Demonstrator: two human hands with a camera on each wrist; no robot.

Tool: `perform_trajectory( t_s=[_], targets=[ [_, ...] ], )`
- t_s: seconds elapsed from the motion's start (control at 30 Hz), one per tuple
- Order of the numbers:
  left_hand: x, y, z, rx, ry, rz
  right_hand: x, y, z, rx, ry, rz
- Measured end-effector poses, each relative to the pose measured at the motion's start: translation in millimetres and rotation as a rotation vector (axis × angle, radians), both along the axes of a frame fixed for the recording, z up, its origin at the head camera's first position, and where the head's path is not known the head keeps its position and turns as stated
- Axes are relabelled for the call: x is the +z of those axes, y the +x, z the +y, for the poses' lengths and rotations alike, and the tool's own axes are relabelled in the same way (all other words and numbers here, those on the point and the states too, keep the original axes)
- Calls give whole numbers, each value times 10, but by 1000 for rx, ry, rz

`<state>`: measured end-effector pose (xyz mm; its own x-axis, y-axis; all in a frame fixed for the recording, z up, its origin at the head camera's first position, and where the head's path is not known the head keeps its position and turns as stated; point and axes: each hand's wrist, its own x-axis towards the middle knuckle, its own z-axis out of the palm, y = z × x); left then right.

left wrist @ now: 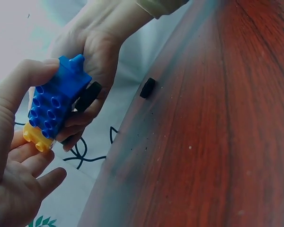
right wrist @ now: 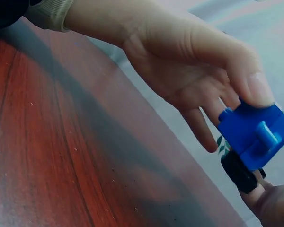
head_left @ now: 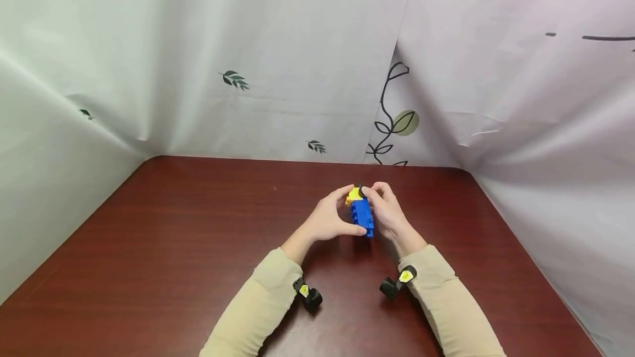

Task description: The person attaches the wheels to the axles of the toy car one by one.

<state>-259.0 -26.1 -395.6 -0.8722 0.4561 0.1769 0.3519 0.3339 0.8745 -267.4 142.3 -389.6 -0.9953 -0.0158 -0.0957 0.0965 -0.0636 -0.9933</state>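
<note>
A toy brick car point(head_left: 362, 216), with a blue studded body and yellow bricks point(head_left: 354, 194) at its far end, is held up between both hands. My left hand point(head_left: 329, 219) grips it lengthwise: the thumb presses the near blue end and the fingers reach the yellow end. My right hand point(head_left: 389, 214) pinches a black wheel point(head_left: 361, 191) beside the yellow bricks, thumb on top. Another black wheel point(left wrist: 89, 97) shows on the blue body's side in the left wrist view. From the right wrist view, a blue hitch-like knob point(right wrist: 267, 135) sticks out of the near end.
A dark red-brown wooden table point(head_left: 173, 247) lies under the hands. Pale cloth point(head_left: 297, 59) printed with leaves hangs behind it and along the sides. Black wrist cameras point(head_left: 311, 299) are strapped over both beige sleeves point(head_left: 263, 302).
</note>
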Motion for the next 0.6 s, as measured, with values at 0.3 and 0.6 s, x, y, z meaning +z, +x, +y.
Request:
perform_trajectory(
  t_s=[0.3,0.6],
  targets=[
    [-49,20,-42,26,27,-61,-55,13,42,49,78,-74],
    [-9,-20,-46,30,29,-52,-7,-28,133,43,217,-13]
  ],
)
